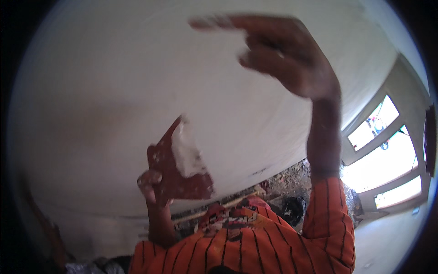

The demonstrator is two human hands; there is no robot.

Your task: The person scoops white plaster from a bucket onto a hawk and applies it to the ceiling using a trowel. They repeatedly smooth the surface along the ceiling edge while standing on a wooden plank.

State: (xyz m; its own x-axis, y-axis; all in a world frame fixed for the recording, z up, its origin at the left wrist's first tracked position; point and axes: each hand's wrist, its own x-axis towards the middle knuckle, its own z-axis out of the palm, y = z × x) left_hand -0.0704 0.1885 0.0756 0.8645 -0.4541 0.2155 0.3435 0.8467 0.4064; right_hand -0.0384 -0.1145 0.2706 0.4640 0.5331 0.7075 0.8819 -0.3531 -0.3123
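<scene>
You have one head view only; it looks very near at a white wall (114, 82), with a window (388, 160) at its right

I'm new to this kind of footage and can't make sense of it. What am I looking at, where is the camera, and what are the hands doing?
This is one picture from a wide fisheye camera worn on a person's head, so straight edges bend near the rim. No machine is here: the arms in the orange striped shirt are the person's own. The left hand grips a red plaster board carrying a lump of white plaster. The right hand is raised and blurred against the white wall; whether it holds anything cannot be told. At right, bright windows show, and rubble on the floor lies below the wall.
</scene>
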